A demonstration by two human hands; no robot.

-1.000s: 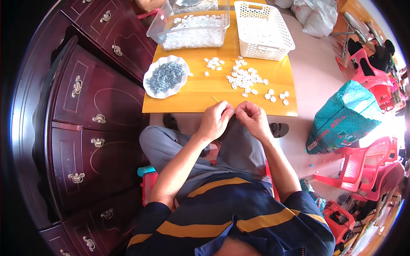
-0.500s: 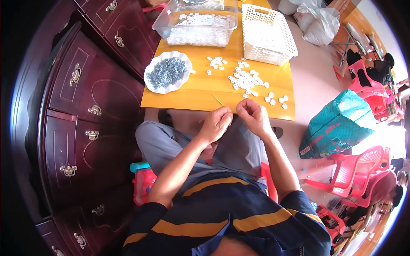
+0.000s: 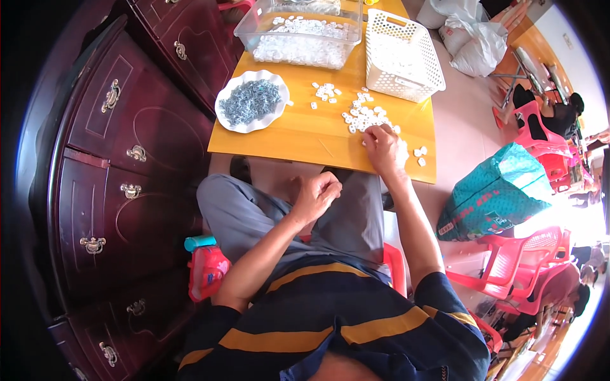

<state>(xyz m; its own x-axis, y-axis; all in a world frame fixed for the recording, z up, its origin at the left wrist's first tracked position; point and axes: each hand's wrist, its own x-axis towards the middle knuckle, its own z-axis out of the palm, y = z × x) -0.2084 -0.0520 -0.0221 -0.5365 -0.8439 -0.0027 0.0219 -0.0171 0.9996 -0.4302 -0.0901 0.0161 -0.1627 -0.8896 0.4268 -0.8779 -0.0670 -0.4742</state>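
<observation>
My right hand (image 3: pixel 386 152) is over the near right part of the wooden table (image 3: pixel 279 143), its fingers curled down at the near edge of a scatter of small white plastic pieces (image 3: pixel 367 119). Its fingertips are partly hidden, so what they pinch does not show. My left hand (image 3: pixel 319 194) is above my lap, just off the table's near edge. Thumb and fingers are drawn together there; anything between them is too small to make out. A thin yellow stick (image 3: pixel 325 148) lies on the table between the hands.
A scalloped white plate (image 3: pixel 284 95) holds many small blue-grey pieces (image 3: pixel 251 101). Behind stand a clear bin (image 3: pixel 244 32) of white pieces and a white perforated basket (image 3: pixel 406 87). Dark drawers (image 3: pixel 95 117) line the left; a teal bag (image 3: pixel 499 193) and red chairs (image 3: pixel 508 260) are at right.
The hands have come apart. My right hand has moved forward and right to the white pieces; my left has drawn back slightly toward my lap.
</observation>
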